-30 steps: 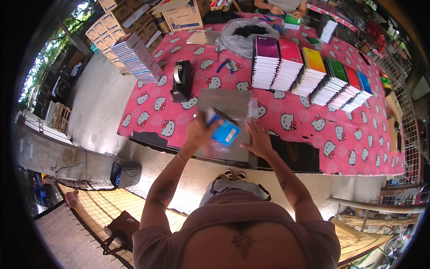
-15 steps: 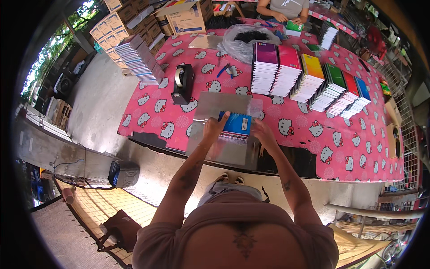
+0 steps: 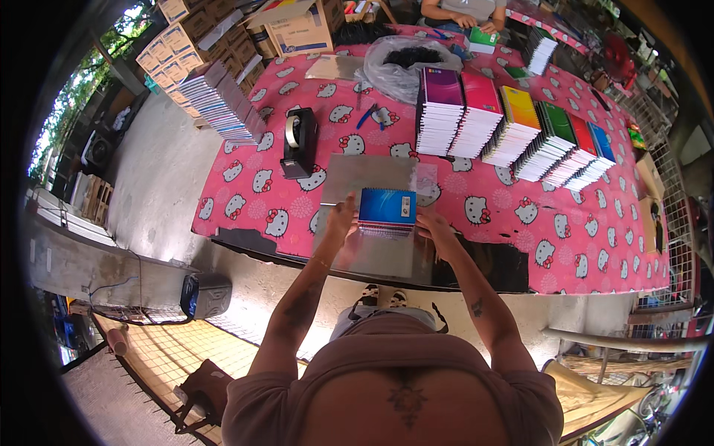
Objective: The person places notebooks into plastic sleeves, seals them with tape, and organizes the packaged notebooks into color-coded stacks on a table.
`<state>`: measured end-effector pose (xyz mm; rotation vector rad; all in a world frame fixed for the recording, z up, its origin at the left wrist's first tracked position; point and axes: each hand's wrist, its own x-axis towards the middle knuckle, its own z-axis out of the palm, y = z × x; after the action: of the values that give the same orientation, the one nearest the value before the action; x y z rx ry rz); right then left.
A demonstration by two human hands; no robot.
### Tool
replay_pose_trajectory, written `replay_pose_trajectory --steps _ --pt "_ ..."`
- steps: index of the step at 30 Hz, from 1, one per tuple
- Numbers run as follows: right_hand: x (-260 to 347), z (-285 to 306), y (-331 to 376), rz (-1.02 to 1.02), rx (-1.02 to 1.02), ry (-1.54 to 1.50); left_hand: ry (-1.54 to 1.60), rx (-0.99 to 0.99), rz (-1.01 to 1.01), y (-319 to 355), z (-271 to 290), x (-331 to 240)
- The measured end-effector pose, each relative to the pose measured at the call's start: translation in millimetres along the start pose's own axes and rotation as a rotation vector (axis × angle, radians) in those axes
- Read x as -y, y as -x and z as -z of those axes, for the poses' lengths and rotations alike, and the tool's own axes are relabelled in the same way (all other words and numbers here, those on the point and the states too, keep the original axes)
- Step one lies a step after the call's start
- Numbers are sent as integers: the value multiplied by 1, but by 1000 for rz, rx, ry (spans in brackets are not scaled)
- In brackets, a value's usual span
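Observation:
A small stack of spiral notebooks (image 3: 387,207) with a blue top cover lies in front of me, its wire binding along the far edge. My left hand (image 3: 342,220) grips its left side, with the fingers partly hidden. At the right side, my right hand (image 3: 434,230) presses its fingers against the stack's edge. Underneath is a smooth grey sheet (image 3: 364,172) that lies on the pink patterned tablecloth.
A black tape dispenser (image 3: 300,145) and blue-handled pliers (image 3: 367,116) are beyond my left hand. Tall notebook stacks (image 3: 439,119) stand at the right, another stack (image 3: 223,108) at the far left. A clear plastic bag (image 3: 394,82) sits behind. Across the table, another person's hands (image 3: 467,21) handle a green notebook.
My left hand has moved down and left, its thumb coming off the top cover to the stack's left side. More of the blue cover shows. My right hand has lowered slightly along the right edge.

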<state>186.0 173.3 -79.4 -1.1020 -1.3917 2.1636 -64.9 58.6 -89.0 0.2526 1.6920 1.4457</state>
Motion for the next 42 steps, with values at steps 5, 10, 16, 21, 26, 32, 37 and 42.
replay_pose_trajectory --steps 5,10,16,21,26,32,37,42 --pt "-14 3 41 392 221 876 -415 147 -450 29 57 29" --pt "-34 2 57 556 297 982 -928 676 -865 68 80 20" --pt "-11 -19 63 354 150 989 -1015 798 -1020 77 75 -2" --pt "-16 -9 59 463 104 956 -950 463 -1030 79 72 -20" --pt "43 -35 51 523 -455 1166 -799 142 -1191 49 43 -51" --pt "4 -108 43 855 -296 1501 -773 264 -871 -23 32 -55" --pt "-11 -119 34 819 -340 1444 -794 220 -1059 -54 6 -74" --pt "-4 -128 34 750 -321 1449 -1108 455 -1064 -107 -54 -75"
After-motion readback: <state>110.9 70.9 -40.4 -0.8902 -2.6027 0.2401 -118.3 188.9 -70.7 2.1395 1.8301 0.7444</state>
